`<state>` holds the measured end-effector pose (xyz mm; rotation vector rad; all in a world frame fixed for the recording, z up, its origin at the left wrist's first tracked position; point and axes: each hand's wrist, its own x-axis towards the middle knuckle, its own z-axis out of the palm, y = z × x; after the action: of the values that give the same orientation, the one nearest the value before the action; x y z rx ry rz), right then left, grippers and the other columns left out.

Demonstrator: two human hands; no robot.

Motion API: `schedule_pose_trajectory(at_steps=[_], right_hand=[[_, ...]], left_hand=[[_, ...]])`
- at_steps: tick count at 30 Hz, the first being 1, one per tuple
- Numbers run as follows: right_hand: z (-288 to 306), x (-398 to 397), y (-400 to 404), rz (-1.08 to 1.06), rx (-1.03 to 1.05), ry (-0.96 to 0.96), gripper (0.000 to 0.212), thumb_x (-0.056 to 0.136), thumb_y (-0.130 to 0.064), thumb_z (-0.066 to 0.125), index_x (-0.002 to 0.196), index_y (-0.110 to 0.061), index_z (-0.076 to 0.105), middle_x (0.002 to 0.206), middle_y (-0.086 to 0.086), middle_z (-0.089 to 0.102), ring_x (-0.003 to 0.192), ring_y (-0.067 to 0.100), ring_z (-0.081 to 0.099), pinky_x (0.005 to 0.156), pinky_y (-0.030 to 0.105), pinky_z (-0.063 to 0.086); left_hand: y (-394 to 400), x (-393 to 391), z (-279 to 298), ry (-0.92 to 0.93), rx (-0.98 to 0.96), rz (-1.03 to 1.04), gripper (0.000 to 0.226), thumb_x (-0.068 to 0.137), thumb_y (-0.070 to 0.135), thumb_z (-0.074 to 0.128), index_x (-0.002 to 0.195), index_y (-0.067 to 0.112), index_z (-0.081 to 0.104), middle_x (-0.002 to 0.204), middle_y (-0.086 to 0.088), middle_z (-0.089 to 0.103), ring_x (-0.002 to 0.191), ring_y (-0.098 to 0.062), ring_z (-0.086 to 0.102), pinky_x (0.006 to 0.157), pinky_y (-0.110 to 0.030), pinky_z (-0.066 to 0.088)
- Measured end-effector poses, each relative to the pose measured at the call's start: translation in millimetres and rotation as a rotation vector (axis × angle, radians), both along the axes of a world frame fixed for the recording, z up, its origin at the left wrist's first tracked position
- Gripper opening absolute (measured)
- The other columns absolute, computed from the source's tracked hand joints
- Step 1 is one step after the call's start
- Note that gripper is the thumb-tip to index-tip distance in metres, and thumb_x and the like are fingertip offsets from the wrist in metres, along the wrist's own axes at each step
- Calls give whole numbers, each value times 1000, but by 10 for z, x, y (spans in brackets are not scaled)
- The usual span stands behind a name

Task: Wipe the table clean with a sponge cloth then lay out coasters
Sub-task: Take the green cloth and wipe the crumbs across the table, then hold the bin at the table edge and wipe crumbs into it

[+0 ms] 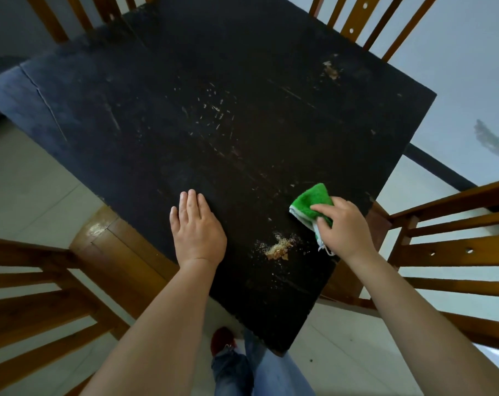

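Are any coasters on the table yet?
No, the table shows only crumbs, the green cloth and both hands.

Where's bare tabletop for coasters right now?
Bare: the far-left table stretch, beyond the flat left hand. Dirty or taken: scattered flecks mid-table, stain at the far right edge, crumb pile between the hands, right hand gripping the green cloth.
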<state>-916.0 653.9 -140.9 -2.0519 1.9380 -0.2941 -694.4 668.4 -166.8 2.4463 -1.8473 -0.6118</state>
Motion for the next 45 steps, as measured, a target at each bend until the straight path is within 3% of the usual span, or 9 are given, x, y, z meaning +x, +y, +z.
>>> schedule_pose_trajectory(at_steps=[5, 9, 13, 17, 22, 30, 34, 38, 45], right_hand=[[47, -12, 40, -36, 197, 77, 41, 91, -26, 49, 130, -17, 47, 140, 12, 36, 124, 30, 33, 100, 39, 34], [225, -70, 111, -47, 210, 69, 44, 90, -34, 49, 132, -19, 45, 149, 8, 21, 135, 29, 19, 108, 43, 25], [525, -278, 191, -52, 167, 31, 43, 91, -30, 49, 131, -17, 46, 150, 8, 21, 137, 28, 15, 110, 43, 22], [960, -738, 216, -104, 49, 54, 39, 91, -28, 47, 128, -17, 49, 145, 8, 32, 135, 26, 22, 109, 42, 26], [1644, -1605, 374, -232, -106, 132, 35, 92, -26, 46, 125, -16, 53, 141, 8, 39, 132, 27, 28, 107, 41, 27], [2325, -3433, 1172, -475, -221, 167, 33, 90, -22, 49, 122, -13, 55, 135, 9, 46, 127, 29, 34, 103, 39, 30], [2385, -4265, 1562, -558, -237, 163, 34, 89, -20, 50, 121, -11, 55, 132, 10, 49, 125, 30, 38, 104, 41, 32], [2376, -5075, 1919, -662, -228, 147, 34, 89, -21, 49, 122, -11, 55, 130, 10, 51, 126, 28, 39, 104, 41, 32], [2300, -6150, 2195, -838, -202, 107, 34, 90, -23, 47, 122, -14, 54, 130, 8, 51, 124, 30, 38, 102, 42, 35]], left_hand=[[-12, -26, 95, -19, 28, -19, 51, 99, 23, 21, 146, 8, 7, 156, -8, 1, 144, -22, -5, 116, -37, -3], [-80, -129, 363, -15, 44, -123, 45, 95, 19, 38, 139, 11, 32, 150, -11, 24, 142, -26, 16, 116, -41, 15], [-89, -553, 700, -21, -20, -338, 41, 94, 21, 39, 134, 15, 40, 146, -8, 33, 138, -24, 25, 113, -40, 21], [-142, -1194, 1132, 4, -166, -529, 38, 94, 20, 39, 131, 15, 45, 142, -6, 39, 134, -22, 31, 111, -39, 24], [-144, -2199, 1749, -8, -287, -702, 37, 94, 22, 40, 130, 16, 45, 142, -7, 39, 134, -23, 32, 111, -41, 26], [297, -4186, 2406, 17, -572, -937, 32, 93, 21, 36, 118, 11, 54, 121, -7, 56, 115, -24, 49, 100, -37, 36], [514, -5028, 2536, -1, -641, -1023, 28, 92, 18, 37, 106, 6, 57, 108, -10, 60, 101, -26, 53, 89, -34, 39], [695, -5856, 2608, -32, -665, -1104, 33, 92, 19, 37, 117, 7, 55, 111, -12, 59, 106, -27, 52, 91, -36, 39], [686, -7143, 2618, -15, -689, -1227, 33, 90, 15, 37, 113, 8, 58, 103, -12, 60, 101, -29, 51, 87, -37, 39]])
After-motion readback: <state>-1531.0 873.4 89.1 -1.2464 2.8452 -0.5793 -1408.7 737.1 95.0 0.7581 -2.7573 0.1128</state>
